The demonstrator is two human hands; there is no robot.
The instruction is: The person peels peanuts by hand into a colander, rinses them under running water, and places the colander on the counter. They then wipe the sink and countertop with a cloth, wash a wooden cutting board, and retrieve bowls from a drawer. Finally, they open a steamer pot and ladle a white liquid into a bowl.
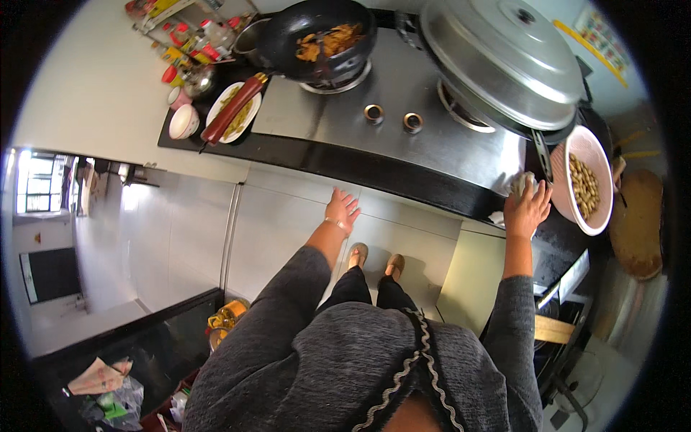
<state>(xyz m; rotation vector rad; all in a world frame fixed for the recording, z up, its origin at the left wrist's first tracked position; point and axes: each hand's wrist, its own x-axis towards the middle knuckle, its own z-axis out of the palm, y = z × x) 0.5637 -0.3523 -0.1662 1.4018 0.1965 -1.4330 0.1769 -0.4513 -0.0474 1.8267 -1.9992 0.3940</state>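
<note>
My right hand (529,213) is at the front right corner of the steel gas stove (399,70), its fingers over a crumpled pale cloth (522,185). Close beside that hand is a pink plastic basket (561,178) of what look like unshelled peanuts (584,186). The handle of a lidded pan (541,154) ends just above my fingers. My left hand (341,210) hangs in front of the black counter edge (345,156), fingers apart and holding nothing. On the left burner sits a black wok (286,38) with browned food (332,43) inside.
The wok's brown handle (235,110) juts over a white plate of green food (249,121). Nearby stand a bowl (184,121) and several seasoning bottles (200,46). A large metal lid (502,59) covers the right pan. At right are a cleaver (573,275) and a chopping board (637,221).
</note>
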